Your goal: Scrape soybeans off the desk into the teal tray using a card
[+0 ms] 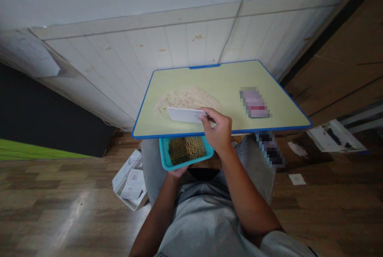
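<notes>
My right hand pinches one end of a thin white card between thumb and fingers. The card stands on its edge, along the near side of a spread of pale, rice-like grains on a yellowish tabletop with a blue rim. Below the table's front edge, my left hand supports a turquoise plastic tray from underneath, its fingers mostly hidden. Small round beans lie in the tray, darker greenish on the left and tan on the right.
A blurred-out pinkish item lies on the table's right side. Another blurred item rests on my right thigh. An open white box with papers stands on the floor to the left; a white tray sits at right. A white wall rises behind the table.
</notes>
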The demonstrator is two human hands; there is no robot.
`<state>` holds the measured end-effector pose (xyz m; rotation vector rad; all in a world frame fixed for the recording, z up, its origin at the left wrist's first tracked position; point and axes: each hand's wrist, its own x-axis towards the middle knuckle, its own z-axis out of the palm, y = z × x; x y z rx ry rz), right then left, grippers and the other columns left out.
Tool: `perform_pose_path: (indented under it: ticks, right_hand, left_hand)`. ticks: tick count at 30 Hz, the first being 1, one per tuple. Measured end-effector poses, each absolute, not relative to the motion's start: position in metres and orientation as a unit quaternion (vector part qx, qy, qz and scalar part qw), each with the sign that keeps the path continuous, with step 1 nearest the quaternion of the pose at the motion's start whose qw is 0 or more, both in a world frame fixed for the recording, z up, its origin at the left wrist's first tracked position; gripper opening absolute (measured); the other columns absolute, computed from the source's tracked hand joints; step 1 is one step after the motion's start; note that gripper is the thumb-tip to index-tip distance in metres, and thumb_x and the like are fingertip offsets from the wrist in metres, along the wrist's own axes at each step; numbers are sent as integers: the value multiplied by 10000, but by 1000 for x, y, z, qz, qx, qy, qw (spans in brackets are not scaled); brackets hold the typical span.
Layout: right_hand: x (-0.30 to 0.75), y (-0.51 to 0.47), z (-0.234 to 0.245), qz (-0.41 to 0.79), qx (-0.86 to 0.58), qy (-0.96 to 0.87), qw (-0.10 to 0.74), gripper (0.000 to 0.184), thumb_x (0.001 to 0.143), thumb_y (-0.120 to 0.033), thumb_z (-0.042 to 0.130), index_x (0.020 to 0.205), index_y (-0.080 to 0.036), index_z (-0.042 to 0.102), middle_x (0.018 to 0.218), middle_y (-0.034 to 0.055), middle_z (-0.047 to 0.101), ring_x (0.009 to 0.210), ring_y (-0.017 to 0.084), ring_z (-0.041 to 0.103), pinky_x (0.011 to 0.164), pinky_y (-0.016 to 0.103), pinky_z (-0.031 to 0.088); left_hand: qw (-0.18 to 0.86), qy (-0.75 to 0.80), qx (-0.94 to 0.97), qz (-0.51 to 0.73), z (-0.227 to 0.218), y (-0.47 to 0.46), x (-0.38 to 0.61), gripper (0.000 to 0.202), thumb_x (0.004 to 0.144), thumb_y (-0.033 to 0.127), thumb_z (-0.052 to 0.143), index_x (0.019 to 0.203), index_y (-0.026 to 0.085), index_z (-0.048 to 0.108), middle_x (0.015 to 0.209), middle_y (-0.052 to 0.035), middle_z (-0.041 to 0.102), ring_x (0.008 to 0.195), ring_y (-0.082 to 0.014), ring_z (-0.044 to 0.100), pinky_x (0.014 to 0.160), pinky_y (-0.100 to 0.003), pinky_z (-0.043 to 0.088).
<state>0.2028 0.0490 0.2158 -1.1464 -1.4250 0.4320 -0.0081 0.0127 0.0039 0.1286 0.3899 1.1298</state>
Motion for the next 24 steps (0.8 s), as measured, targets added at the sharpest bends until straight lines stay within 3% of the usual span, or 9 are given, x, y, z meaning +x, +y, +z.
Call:
perform_pose_path:
  ticks: [12,18,24]
  right_hand:
    - [203,49,215,187,-490,-608,596,245,977,-296,623,1056,-268,854,988,25,874,899,222,816,856,409,686]
    - [204,49,214,191,-496,-599,599,235,970,-300,634,1049,-265,853,961,17,869,870,214,809,849,396,688]
    - [211,53,210,183,-502,-568,626,220,952,-283,652,1048,-255,847,933,9,855,851,206,807,831,385,709]
  left_hand:
    - [828,169,65,531,0,13,-10,682,1136,667,293,1453,337,799,1776,35,558,1777,-315,251,1447,-615,109]
    - [825,167,62,536,-17,15,-14,640,1131,648,338,1484,347,779,1733,36,614,1786,-293,216,1443,-604,148]
    - [833,149,57,530,-27,16,-19,635,1126,636,346,1515,346,756,1686,18,665,1763,-313,291,1445,-619,107]
